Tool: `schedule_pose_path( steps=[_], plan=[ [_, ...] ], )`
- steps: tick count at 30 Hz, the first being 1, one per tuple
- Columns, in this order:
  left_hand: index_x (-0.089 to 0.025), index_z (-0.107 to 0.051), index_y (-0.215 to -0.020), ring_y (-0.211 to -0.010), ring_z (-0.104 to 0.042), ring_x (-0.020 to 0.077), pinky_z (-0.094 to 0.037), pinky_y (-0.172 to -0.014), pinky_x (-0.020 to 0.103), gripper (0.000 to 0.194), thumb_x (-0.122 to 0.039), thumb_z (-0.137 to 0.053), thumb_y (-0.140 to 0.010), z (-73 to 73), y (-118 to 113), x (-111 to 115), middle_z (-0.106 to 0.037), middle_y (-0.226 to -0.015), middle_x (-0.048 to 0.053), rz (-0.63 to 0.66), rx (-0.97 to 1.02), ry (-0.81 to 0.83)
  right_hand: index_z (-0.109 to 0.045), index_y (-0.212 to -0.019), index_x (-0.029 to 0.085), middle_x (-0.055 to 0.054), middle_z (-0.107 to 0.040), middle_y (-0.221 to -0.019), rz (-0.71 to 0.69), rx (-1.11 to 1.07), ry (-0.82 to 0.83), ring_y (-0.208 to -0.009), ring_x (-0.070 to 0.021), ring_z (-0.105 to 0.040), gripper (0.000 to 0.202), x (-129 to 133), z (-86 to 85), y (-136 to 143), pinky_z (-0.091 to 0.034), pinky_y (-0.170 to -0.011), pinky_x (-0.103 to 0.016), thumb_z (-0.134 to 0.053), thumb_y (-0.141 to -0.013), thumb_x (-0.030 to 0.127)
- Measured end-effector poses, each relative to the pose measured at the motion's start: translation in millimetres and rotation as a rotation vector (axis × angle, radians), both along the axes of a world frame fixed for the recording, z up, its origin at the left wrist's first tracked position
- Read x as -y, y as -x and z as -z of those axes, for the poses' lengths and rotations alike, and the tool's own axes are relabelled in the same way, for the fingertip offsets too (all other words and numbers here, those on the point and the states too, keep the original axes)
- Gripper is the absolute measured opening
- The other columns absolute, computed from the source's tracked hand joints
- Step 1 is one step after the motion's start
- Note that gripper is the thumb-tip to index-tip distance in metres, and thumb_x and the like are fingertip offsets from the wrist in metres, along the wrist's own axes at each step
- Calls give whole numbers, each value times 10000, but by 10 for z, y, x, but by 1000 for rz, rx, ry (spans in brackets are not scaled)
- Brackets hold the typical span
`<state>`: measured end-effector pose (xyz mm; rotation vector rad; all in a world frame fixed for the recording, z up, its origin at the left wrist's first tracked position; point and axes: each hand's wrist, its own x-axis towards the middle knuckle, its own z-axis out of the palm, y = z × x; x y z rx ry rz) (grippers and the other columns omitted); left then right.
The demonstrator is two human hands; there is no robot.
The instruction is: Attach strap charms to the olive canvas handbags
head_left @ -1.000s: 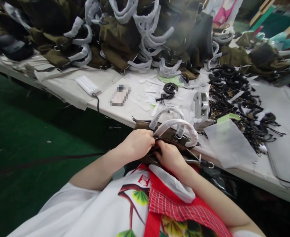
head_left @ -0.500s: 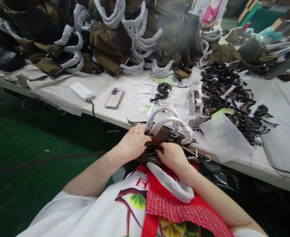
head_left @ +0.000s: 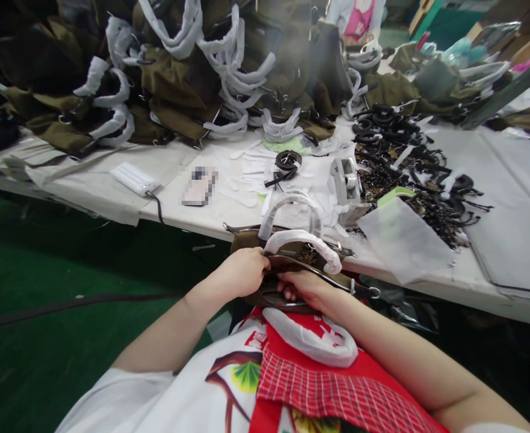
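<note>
In the head view, the person's left hand [head_left: 242,272] is closed on the near-left edge of an olive-brown handbag [head_left: 292,264], fingers curled over its rim by the zip. The right hand [head_left: 301,287] grips the same bag from the near side, its fingertips [head_left: 287,293] tucked into the open top, just beside the left hand. The handbag sits at the near edge of the tabletop [head_left: 512,240], partly over the person's lap, and its two handles [head_left: 305,242] stand up wrapped in white foam. A metal clasp [head_left: 373,293] hangs at the bag's right end.

Beyond the bag on the tabletop lie loose white foam strips [head_left: 255,165], a coiled dark strap [head_left: 287,161] and a white tape dispenser [head_left: 346,180]. To the right, a sheet of thin white paper [head_left: 404,237] lies with a green strip [head_left: 397,193] at its far edge, next to a heap of black straps and rings [head_left: 409,144]. To the left sit a blurred flat object [head_left: 199,186] and a white power strip [head_left: 133,178] with a dark cord. A large pile of olive bags with wrapped handles [head_left: 178,78] fills the far side. The person wears a white printed shirt [head_left: 178,397] with a red checked apron [head_left: 337,397]
</note>
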<state>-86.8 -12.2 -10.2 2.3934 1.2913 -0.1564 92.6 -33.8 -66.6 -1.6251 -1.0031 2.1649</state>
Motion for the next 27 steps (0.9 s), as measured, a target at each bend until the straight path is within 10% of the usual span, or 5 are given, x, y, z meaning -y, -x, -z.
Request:
schedule_pose_path(
  steps=[6, 27],
  plan=[
    [-185, -779, -856, -857, -695, 231, -528, -770, 317, 245, -182, -534, -854, -29, -34, -95, -735, -874, 95, 41, -111, -21, -612, -805, 154, 42, -543, -509, 169, -29, 74, -364, -61, -433, 261, -27, 104, 19, -337, -379, -169, -441, -992, 217],
    [-104, -752, -841, -832, -685, 243, -536, -733, 332, 231, -125, -523, -856, 51, -166, -76, -711, -882, 133, 1, -215, -116, -592, -712, 175, 38, -582, -522, -187, 188, -420, -392, -86, -506, 256, -7, 22, 12, -383, -420, -206, -472, -936, 146]
  ],
)
